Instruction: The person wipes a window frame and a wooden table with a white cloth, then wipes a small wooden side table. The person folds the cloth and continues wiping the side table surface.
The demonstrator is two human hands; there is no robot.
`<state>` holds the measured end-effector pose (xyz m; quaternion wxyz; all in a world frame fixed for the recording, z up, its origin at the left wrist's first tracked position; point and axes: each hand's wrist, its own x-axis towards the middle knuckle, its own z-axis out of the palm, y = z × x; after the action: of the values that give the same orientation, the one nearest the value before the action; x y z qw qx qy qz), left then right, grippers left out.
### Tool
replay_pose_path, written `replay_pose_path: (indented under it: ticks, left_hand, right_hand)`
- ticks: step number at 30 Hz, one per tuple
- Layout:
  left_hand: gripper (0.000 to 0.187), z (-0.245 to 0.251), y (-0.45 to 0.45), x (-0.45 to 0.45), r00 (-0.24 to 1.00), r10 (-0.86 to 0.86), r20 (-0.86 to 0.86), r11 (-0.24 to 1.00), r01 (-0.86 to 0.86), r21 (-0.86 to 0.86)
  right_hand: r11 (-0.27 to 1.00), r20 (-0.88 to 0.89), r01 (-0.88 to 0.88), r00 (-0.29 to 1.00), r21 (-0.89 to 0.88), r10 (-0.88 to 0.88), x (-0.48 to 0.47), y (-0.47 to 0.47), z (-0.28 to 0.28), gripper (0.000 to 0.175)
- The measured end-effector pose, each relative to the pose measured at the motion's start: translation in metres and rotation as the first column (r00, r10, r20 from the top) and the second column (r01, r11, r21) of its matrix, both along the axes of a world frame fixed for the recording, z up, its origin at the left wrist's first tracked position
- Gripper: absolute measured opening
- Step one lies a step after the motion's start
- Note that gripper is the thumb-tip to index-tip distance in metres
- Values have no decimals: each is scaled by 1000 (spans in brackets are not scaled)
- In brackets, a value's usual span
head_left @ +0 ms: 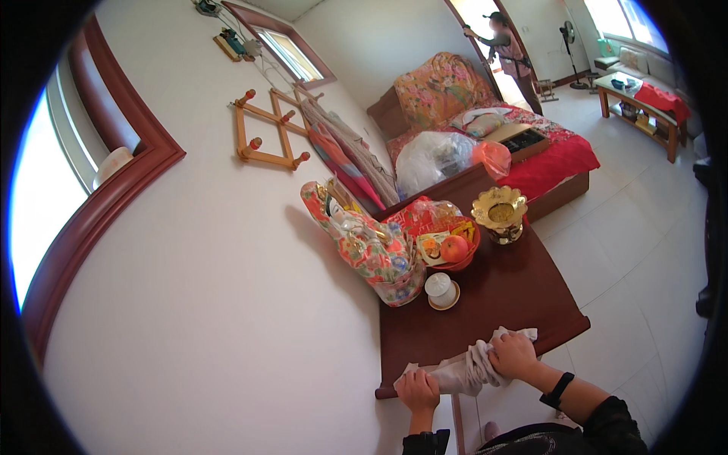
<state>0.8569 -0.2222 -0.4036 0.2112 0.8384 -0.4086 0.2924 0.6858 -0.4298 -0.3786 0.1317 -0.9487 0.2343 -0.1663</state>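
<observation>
A pale, crumpled cloth (455, 375) stretches between my two hands at the near end of a dark red wooden table (472, 318). My left hand (419, 391) grips one end of it, close to the table's left corner. Bunched folds lie under my right hand (513, 355), whose fingers curl over the cloth near the table edge. Beyond the hands stand a white lidded cup (441, 289) on a gold-rimmed saucer and a painted figurine (375, 250) against the wall. A red basket (471, 257) holds an apple (454, 248) and packets.
A gold flower-shaped bowl (500, 213) stands at the table's far right corner. Behind the table is a bed (560, 176) with bags and a box. A wooden peg rack (264, 139) hangs on the left wall. A person (509, 54) stands by the doorway.
</observation>
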Motion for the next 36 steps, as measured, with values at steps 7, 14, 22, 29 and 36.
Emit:
replay_pose_path:
  ticks: [7, 14, 22, 29, 36]
  left_hand:
    - [21, -4, -1, -1, 1000, 27, 6, 999, -27, -18]
    - [22, -2, -13, -17, 992, 127, -2, 990, -126, 66]
    - [19, -2, -51, -56, 999, 33, -39, 991, -28, 131]
    - [19, 2, -130, -125, 983, -134, -127, 959, 161, 232]
    - [17, 6, -176, -159, 938, -309, -156, 918, 337, 210]
  right_hand:
    - [994, 121, 112, 987, -10, -110, -51, -50, -12, 25]
    - [979, 154, 202, 967, 16, -202, -103, -97, -8, 19]
    - [981, 182, 194, 964, 8, -193, -98, -96, -4, 17]
    - [984, 125, 176, 977, 0, -174, -100, -98, -2, 22]
    - [981, 153, 190, 969, 28, -192, -101, -99, -6, 23]
